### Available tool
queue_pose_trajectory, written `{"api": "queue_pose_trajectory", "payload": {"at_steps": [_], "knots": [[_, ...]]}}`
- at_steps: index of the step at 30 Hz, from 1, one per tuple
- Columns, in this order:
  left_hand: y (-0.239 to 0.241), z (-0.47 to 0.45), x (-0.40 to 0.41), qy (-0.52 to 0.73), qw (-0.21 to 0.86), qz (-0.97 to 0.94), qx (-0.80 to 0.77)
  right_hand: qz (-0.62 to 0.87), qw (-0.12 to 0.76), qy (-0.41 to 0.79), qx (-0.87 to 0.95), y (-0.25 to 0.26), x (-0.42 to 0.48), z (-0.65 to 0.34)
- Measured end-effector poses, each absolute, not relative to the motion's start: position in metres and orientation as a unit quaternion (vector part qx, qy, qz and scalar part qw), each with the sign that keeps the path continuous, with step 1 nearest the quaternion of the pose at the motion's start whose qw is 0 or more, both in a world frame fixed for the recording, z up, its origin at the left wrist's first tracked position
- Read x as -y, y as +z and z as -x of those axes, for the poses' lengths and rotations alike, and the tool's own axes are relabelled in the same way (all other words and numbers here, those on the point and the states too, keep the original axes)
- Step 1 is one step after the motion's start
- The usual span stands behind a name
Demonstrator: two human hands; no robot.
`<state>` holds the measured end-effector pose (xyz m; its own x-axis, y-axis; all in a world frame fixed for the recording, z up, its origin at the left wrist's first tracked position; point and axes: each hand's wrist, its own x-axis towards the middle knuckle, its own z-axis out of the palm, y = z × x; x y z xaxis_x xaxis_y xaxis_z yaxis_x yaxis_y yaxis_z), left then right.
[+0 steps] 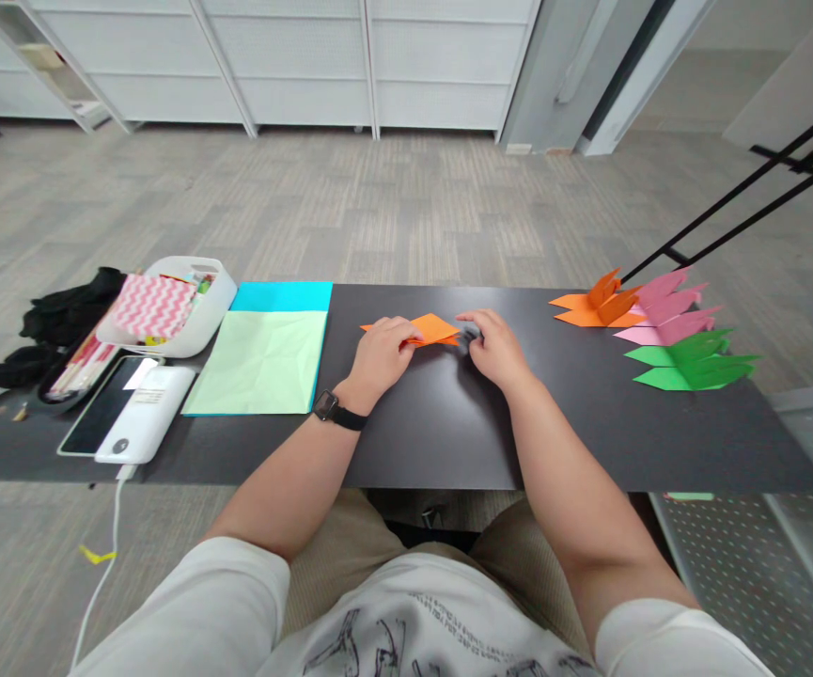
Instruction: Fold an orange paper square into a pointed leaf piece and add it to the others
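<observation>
Several items crowd the L end of the dark surface (pixel 434 442). Blk cloth-like bundle (pixel 71 310) by far L corner, shape unclear. Next to it, dark tray (pixel 60 404) w/ pens or sim., can't ID exactly. Wht basket (pixel 205 324) just R of that, close to far edge, pink/wht zigzag packet (pixel 152 306) on top, other small bits inside. Toward near edge: phone (pixel 100 409), screen dark, partly covered by wht power bank (pixel 145 414); wht cable (pixel 117 517) runs from it over near edge, yellow tie (pixel 98 556) on it.

Moving R: paper stack, lt green sheet (pixel 265 362) over blue sheet (pixel 283 296), blue showing as a strip along far edge.

Approx mid-length, nearer far edge: orange folded paper (pixel 434 329), pointed both ends. L hand (pixel 384 353) pinches its L part, thumb on near side, fingers over top. Blk watch (pixel 327 405) on L wrist. R hand (pixel 494 348) just beyond R tip, index out toward it, thumb apart, nothing seen gripped; contact w/ tip: can't tell.

R end, toward far R corner: 3 folded paper pcs w/ raised points, bunched: orange lotus (pixel 596 303), pink lotus (pixel 670 306), green lotus (pixel 692 362), the last closest to near edge.
</observation>
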<state>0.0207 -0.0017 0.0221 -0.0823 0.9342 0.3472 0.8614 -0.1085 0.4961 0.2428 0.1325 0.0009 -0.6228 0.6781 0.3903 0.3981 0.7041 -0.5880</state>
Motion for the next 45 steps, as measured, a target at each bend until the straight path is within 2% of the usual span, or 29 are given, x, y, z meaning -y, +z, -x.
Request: {"api": "queue_pose_trajectory", "payload": {"at_steps": [9, 19, 28, 36, 45], "knots": [[0.02, -0.016, -0.001, 0.382, 0.12, -0.674, -0.621, 0.29, 0.308, 0.221, 0.879, -0.013, -0.137, -0.242], [0.025, -0.009, 0.004, 0.368, 0.066, -0.616, -0.693, 0.222, 0.251, 0.229, 0.914, -0.003, -0.127, -0.236], [0.016, -0.018, 0.001, 0.278, 0.115, -0.737, -0.605, 0.17, 0.252, 0.266, 0.915, 0.009, -0.119, -0.236], [0.007, -0.017, -0.002, 0.226, 0.112, -0.75, -0.612, 0.221, 0.228, 0.212, 0.924, -0.006, -0.133, -0.242], [0.011, -0.018, 0.005, 0.201, 0.134, -0.767, -0.595, 0.206, 0.209, 0.225, 0.929, 0.004, -0.132, -0.251]]}}
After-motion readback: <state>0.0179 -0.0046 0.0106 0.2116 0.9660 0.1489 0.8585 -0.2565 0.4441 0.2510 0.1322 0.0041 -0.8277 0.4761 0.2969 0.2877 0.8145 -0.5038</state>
